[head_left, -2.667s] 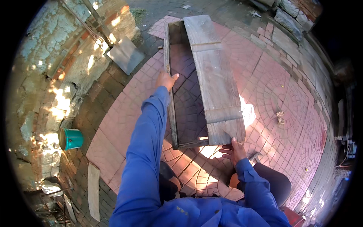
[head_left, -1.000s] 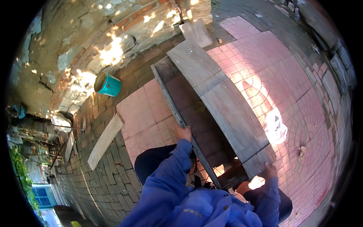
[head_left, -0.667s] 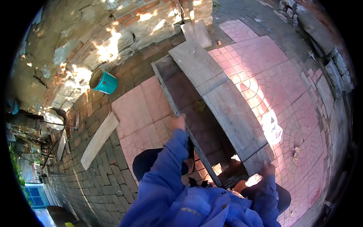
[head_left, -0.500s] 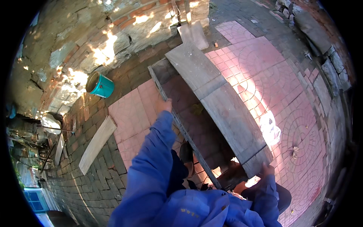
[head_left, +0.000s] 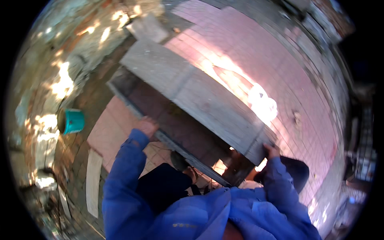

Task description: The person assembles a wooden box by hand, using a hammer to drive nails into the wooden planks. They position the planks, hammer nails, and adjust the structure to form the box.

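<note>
Wooden box frame point(head_left: 196, 98) is mid-view, running approx. 10 to 4 o'clock. L hand point(head_left: 147, 126) at 9, clamped on its long side; R hand point(head_left: 272, 151) at 4, gripping its end corner (fingers mostly hidden, btw). Teal bucket point(head_left: 73, 121) further out at 9.

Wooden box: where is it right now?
In the head view, the wooden box slants across the centre, with the left hand on its lower-left side and the right hand at its lower-right end.
</note>
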A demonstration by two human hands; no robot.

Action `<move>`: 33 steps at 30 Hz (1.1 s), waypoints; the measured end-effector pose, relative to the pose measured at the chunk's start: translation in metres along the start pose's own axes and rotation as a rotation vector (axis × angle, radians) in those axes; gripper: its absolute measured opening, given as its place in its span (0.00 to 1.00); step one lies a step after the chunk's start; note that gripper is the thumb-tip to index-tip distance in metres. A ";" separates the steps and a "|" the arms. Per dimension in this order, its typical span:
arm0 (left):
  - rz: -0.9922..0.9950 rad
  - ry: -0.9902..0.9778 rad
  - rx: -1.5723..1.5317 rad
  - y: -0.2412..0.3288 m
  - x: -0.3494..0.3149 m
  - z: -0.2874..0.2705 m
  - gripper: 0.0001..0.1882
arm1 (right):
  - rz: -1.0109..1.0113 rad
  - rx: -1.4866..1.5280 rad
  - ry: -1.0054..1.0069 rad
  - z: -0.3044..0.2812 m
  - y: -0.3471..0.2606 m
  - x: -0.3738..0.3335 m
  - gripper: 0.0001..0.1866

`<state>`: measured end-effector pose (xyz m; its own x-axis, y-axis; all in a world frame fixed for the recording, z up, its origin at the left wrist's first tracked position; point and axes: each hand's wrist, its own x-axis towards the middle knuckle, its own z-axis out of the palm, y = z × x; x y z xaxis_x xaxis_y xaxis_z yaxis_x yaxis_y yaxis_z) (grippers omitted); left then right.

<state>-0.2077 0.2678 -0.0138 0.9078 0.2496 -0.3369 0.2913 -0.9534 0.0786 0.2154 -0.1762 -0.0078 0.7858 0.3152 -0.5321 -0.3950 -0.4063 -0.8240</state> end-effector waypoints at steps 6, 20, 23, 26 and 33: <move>-0.068 -0.091 -0.024 -0.014 -0.004 -0.011 0.27 | 0.034 -0.108 -0.080 0.025 -0.037 -0.014 0.26; -0.452 0.007 -0.050 -0.039 0.071 -0.035 0.24 | 0.046 -0.139 -0.213 0.148 -0.170 0.285 0.23; -0.570 0.014 -0.034 -0.034 0.065 -0.050 0.27 | -0.097 0.637 -0.466 0.165 -0.190 0.238 0.29; -0.390 0.132 0.012 -0.048 0.067 -0.024 0.32 | -0.234 0.010 -0.127 0.109 -0.119 0.211 0.33; -0.393 0.171 0.046 -0.034 0.062 -0.016 0.38 | -0.405 -0.476 -0.357 0.096 0.000 0.050 0.41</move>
<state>-0.1567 0.3187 -0.0226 0.7683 0.6163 -0.1727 0.6150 -0.7856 -0.0677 0.2086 -0.0781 -0.0533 0.5908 0.7486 -0.3008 0.2087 -0.5019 -0.8394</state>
